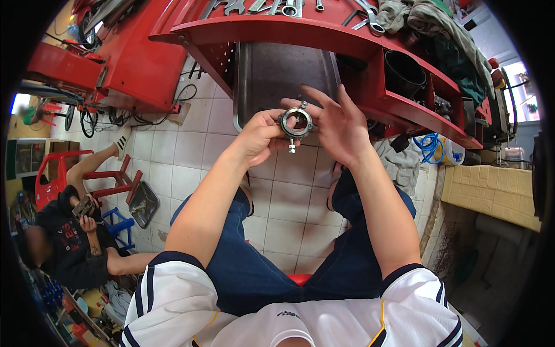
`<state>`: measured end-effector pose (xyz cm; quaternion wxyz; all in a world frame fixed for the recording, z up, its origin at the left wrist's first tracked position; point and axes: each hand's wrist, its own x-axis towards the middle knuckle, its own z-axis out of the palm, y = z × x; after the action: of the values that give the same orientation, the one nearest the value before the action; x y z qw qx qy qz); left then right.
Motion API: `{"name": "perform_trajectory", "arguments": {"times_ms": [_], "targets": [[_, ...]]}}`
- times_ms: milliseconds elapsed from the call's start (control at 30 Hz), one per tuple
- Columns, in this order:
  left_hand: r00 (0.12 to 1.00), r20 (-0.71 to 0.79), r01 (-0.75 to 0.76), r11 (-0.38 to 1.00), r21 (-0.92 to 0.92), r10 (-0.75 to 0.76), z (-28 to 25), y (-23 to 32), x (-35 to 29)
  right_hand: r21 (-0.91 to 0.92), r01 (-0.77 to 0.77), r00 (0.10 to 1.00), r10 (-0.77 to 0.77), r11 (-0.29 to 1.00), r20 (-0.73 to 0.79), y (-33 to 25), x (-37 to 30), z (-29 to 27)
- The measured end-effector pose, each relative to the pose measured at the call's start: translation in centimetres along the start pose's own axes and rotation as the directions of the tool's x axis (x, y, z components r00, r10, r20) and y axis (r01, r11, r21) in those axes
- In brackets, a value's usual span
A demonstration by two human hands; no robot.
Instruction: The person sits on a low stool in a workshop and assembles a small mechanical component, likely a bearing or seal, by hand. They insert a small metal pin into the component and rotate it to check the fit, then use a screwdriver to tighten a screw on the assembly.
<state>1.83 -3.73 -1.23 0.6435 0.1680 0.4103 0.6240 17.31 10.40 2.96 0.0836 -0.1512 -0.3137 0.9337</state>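
Between my hands, in front of the bench, is a round metal ring clamp [283,124] with bolts sticking out at its top and bottom. My left hand [257,137] grips its left side, with the thumb and fingers closed round the rim. Just to the right is my right hand [345,128], open, its fingers stretched out and spread. Its fingers come close behind the ring's right edge; whether they touch it I cannot tell. Beyond the hands, a dark metal tray [277,69] lies under the bench top.
A red workbench [260,32] carries several wrenches [234,7] and grey cloths. A black bucket [404,72] sits in its right compartment. A cardboard box [491,194] and blue hose [428,147] are at right. Left, a person [75,237] sits near a red stool [118,188], holding a metal part.
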Motion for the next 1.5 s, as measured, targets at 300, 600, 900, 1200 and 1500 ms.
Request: {"name": "perform_trajectory", "arguments": {"times_ms": [300, 600, 900, 1200, 1500], "targets": [[1.000, -0.003, -0.014, 0.999, 0.040, 0.014, 0.2, 0.4, -0.2, -0.055, 0.045, 0.999, -0.044, 0.997, 0.019, 0.0, -0.2, 0.2], [0.998, 0.037, 0.045, 0.998, 0.053, -0.047, 1.1, -0.7, 0.1, -0.035, -0.004, 0.999, 0.005, 0.999, 0.042, 0.0, 0.0, -0.3], [1.000, -0.007, -0.019, 0.999, 0.048, 0.020, 0.0, 0.7, -0.1, -0.056, 0.040, 0.998, -0.043, 0.998, -0.044, -0.1, -0.1, -1.2], [0.999, 0.018, 0.043, 0.994, 0.098, -0.045, 1.4, -0.7, 0.0, -0.010, 0.009, 0.999, -0.008, 1.000, 0.045, 0.5, 0.4, -0.2], [1.000, 0.000, 0.007, 0.998, 0.065, -0.007, 1.0, 0.0, -0.1, -0.432, -0.006, 0.979, -0.081, 0.902, -0.184, 0.4, 0.6, -1.2]]}}
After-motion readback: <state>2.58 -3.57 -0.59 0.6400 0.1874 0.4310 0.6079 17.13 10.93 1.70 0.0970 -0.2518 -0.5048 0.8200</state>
